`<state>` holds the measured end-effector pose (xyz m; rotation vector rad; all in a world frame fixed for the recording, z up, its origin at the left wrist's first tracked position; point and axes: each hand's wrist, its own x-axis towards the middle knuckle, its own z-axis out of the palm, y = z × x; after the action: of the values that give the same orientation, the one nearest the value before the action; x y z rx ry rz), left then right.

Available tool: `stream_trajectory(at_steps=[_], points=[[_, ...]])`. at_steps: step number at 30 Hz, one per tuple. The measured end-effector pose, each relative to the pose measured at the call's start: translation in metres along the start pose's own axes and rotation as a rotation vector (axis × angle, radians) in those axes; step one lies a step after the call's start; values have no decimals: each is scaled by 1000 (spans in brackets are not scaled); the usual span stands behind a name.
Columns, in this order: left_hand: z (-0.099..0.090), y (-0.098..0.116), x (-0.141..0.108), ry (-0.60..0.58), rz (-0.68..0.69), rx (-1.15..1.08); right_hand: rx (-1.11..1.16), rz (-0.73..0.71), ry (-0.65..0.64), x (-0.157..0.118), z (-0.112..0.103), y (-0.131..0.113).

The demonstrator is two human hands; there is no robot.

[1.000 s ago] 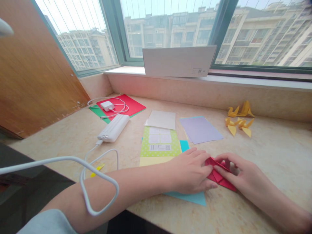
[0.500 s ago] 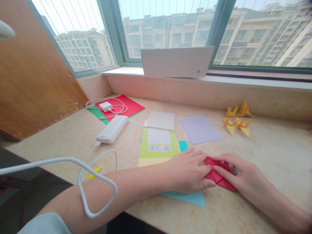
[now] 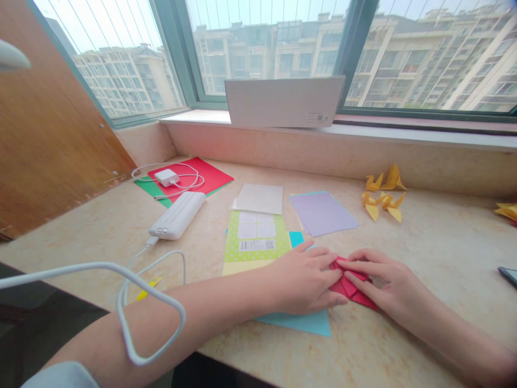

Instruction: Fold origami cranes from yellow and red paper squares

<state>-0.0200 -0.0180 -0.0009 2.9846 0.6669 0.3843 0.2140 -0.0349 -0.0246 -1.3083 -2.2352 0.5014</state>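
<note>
Both hands are on a small red folded origami paper (image 3: 350,286) that lies on the tabletop. My left hand (image 3: 309,280) reaches across from the left, palm down, its fingers pressing on the paper's left side and holding it. From the right, my right hand (image 3: 383,277) grips the other side, thumb and fingers bent over the folds. Part of the paper is hidden under the fingers. Beneath my left forearm lie a light blue sheet (image 3: 299,322) and a green dotted paper packet (image 3: 236,250).
Purple sheets (image 3: 325,214) and a white square packet (image 3: 258,198) lie beyond my hands. Yellow folded birds (image 3: 383,202) stand back right. At left are a white power bank (image 3: 180,215), a looping white cable (image 3: 121,318) and red paper (image 3: 214,178). A dark-edged object (image 3: 509,276) sits far right.
The view has turned slightly right, bringing a yellow folded piece and a dark-edged object in at the right edge. My hands stay on the red paper, with the right fingers slightly shifted.
</note>
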Motion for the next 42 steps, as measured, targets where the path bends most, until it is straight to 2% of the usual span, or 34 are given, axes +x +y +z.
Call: stream_trajectory(at_steps=[9, 16, 23, 32, 42], points=[[1, -2, -3, 76, -21, -62, -132, -149, -29, 0, -11, -3], [1, -4, -2, 57, -11, -74, -147, -158, -32, 0, -11, -11], [3, -4, -2, 88, 13, -23, -193, -168, -50, -3, -9, -4], [5, -3, -1, 64, 44, 54, -237, -197, -27, -6, -6, -5], [3, -2, 1, 34, -23, 37, -259, -200, -84, -6, -6, -1]])
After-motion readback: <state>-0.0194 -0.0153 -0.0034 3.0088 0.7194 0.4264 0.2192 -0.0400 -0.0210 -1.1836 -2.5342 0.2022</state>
